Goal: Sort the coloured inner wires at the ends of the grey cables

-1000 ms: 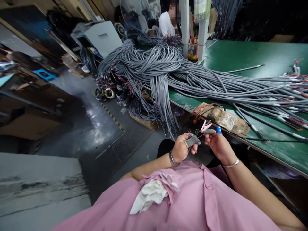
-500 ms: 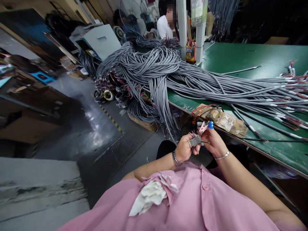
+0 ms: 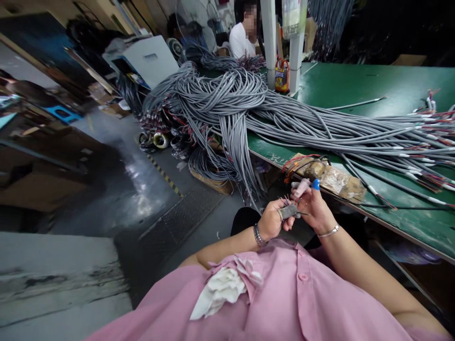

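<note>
Just below and right of the frame's centre, the left hand [image 3: 270,220] pinches thin coloured wires [image 3: 286,201], while the right hand [image 3: 319,213], curled closed, grips a blurred pink tool [image 3: 302,188] near the green counter [image 3: 359,83].

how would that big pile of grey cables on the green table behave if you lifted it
The grey cables would likely bend rather than stay straight: they loop over and drape past the edge of the green table. As a whole they are probably heavy, with so many strands massed together. Their ends might snag, since thin coloured wires stick out.
</note>
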A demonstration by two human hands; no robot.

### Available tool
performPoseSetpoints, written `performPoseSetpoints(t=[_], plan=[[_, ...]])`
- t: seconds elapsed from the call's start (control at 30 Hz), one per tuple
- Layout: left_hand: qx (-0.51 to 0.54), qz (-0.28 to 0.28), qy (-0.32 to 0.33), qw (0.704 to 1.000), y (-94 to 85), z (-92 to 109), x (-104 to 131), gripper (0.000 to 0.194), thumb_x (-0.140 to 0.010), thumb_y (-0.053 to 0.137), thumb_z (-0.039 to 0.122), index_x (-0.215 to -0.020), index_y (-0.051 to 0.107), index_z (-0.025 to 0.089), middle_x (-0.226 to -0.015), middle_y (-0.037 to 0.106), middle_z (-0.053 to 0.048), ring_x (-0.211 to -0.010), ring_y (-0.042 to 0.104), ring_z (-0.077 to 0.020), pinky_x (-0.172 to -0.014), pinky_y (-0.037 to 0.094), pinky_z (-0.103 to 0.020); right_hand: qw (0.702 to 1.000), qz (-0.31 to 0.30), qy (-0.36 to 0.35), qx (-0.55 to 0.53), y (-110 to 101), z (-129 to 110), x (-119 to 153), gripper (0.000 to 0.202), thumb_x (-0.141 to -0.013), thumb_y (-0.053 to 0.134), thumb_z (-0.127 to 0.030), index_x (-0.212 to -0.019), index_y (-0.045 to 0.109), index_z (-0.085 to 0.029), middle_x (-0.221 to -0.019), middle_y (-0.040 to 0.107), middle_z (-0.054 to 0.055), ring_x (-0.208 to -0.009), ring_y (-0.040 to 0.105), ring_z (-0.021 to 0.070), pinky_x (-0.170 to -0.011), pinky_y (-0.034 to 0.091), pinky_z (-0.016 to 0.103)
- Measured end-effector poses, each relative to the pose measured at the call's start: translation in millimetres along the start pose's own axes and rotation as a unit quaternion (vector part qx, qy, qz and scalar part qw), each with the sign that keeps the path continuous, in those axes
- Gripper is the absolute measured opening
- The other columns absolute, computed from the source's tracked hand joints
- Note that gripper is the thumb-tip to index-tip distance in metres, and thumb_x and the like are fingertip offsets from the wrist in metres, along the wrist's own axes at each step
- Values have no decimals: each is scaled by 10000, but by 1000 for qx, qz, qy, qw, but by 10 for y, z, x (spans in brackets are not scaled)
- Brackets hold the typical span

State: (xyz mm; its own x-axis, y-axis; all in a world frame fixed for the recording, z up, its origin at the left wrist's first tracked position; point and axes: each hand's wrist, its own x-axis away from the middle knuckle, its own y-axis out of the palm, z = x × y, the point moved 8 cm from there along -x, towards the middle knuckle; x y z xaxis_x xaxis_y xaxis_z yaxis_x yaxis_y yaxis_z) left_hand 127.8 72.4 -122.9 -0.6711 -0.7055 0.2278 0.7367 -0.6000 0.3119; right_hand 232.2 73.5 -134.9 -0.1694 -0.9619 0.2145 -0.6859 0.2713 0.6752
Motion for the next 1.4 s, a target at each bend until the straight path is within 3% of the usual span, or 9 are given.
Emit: performPoseSetpoints(t=[0.13,0.3,0.53,0.73,1.0,1.2,1.4], plan=[[-21,8,-6,1000,-31,7,84,375,-751,650,481,-659,605,120,-486,578,-15,-349,450,-67,-366,311,-191,1000,-1,25,17,-17,-26,56,577,-750,463,-761,-833,654,-222,-796,633,45,-631,549,152,-578,489,272],[-6,33,10,999,-26,78,108,340,-756,651,459,-684,593,132,-485,569,2,-347,445,-66,-365,306,-190,999,13,-12,38,1,-133,99,296,-771,665,-509,-822,661,-218,-738,614,7,-625,537,128,-586,468,245],[14,36,15,999,18,111,56,341,-756,641,452,-673,593,125,-473,557,0,-343,443,-68,-345,276,-191,983,66,-129,116,-130,-172,44,473,-780,543,-670,-812,668,-215,-753,643,26,-618,553,134,-596,459,273],[27,41,9,999,-13,51,16,301,-762,635,421,-683,567,139,-469,562,4,-337,441,-72,-344,267,-193,998,37,-22,37,-85,-18,-56,491,-722,601,-686,-830,673,-212,-763,652,33,-582,551,139,-545,481,270],[18,43,-5,999,-30,11,-6,324,-736,656,443,-677,566,137,-471,558,5,-339,443,-68,-348,280,-184,997,55,-53,24,-118,-47,-86,481,-701,631,-680,-808,668,-212,-744,666,33,-585,576,147,-558,500,281],[10,47,10,999,-42,41,19,319,-750,646,431,-665,573,132,-462,557,3,-330,439,-67,-340,272,-184,999,37,-18,-3,-72,-23,-56,488,-723,597,-691,-828,660,-218,-741,662,24,-564,560,133,-538,487,264],[-7,31,24,999,-63,25,81,344,-762,646,461,-707,605,123,-483,563,2,-338,442,-66,-353,292,-190,1000,-4,-3,5,-32,-51,4,480,-787,516,-688,-833,681,-239,-819,670,33,-668,589,141,-575,488,250]])
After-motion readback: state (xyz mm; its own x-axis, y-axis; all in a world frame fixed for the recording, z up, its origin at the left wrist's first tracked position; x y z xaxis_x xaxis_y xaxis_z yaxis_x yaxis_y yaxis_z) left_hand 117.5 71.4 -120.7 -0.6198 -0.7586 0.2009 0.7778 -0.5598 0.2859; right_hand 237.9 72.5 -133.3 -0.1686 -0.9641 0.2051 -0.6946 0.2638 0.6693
